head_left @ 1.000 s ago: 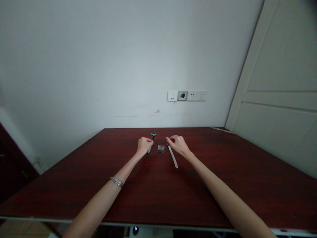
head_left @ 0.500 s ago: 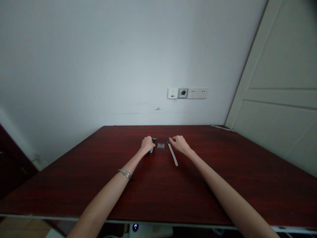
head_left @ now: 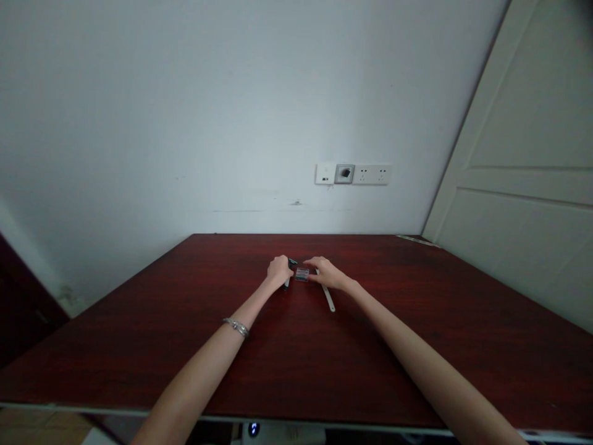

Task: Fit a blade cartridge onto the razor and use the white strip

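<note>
Left hand (head_left: 279,272) closed round the razor (head_left: 289,274), mid-counter (head_left: 296,371). Right hand (head_left: 328,273) loosely open, fingertips on the small clear case (head_left: 301,274) just right of it. Risk: a sideways push skids the case into the blade.

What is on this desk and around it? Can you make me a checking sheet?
Surface: dark red table, smooth.
Job's things: razor, small clear box, white strip lying flat.
Clutter: nothing seen.
Hands: left hand closed round the razor; right hand with fingertips at the small clear box, grip unclear; bracelet on left wrist.
Cables: nothing seen.
Surroundings: white wall, sockets, pale door on the right.
</note>
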`<state>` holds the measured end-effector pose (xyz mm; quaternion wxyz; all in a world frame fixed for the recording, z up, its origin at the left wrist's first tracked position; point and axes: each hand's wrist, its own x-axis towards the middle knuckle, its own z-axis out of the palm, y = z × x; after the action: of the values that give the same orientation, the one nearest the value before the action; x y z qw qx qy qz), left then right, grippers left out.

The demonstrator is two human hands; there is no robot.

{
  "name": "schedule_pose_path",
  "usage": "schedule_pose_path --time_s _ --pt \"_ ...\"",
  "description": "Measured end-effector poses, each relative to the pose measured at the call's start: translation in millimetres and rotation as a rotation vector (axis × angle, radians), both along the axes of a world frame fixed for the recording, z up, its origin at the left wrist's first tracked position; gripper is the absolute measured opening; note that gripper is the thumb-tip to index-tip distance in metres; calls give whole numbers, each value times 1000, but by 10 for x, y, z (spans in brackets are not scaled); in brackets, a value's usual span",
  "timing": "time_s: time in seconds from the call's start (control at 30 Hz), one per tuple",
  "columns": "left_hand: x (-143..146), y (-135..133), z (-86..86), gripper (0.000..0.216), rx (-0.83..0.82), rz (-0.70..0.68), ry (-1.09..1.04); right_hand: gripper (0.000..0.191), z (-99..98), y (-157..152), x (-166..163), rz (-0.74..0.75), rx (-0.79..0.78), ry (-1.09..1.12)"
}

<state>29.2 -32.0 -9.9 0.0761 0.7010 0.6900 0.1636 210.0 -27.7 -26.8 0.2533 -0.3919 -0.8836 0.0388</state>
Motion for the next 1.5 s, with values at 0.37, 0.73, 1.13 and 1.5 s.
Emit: schedule_pose_path --time_s 0.37,0.73,1.13,1.5 --pt "-44 -21 61 14 12 -15 -31 64 66 71 -151 -14 -159 -73" --pt "-571 173 143 16 51 -107 -91 64 -5 101 -130 2 -241 -70" --pt "-617 154 3 22 -23 -108 -20 55 67 76 -1 -23 -144 29" --pt "-531 47 -36 12 7 -58 49 33 155 -34 -33 -47 -5 70"
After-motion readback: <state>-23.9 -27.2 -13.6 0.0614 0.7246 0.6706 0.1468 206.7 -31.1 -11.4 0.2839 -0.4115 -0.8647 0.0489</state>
